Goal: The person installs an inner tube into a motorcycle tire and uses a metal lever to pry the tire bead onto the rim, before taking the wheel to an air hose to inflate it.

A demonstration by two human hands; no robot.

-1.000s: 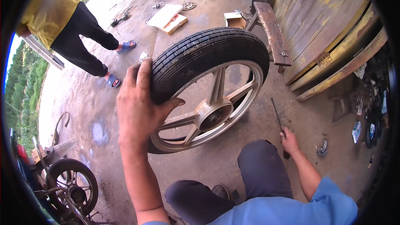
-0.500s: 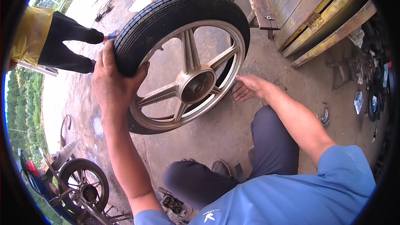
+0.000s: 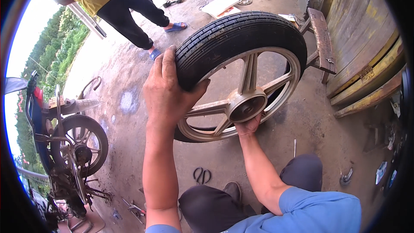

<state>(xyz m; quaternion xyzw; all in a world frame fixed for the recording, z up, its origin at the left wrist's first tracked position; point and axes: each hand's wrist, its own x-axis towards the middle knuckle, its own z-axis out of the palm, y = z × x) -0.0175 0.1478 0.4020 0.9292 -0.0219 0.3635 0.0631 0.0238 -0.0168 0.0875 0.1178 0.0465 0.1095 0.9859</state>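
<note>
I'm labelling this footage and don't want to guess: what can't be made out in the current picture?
Head view:
- Right hand: fingers mostly hidden behind the wheel hub.
- Standing person: head cut off by the top edge.
- Black looped tool: anything beyond its loops, hidden by the left knee.

Left hand (image 3: 166, 90) is gripping a black tire (image 3: 241, 34) on a pale spoked wheel (image 3: 248, 72), right hand (image 3: 250, 125) is reaching beneath the hub (image 3: 246, 106), a yellow-topped person (image 3: 123, 15) is standing beyond, a motorcycle (image 3: 82, 153) is standing leftward.
</note>
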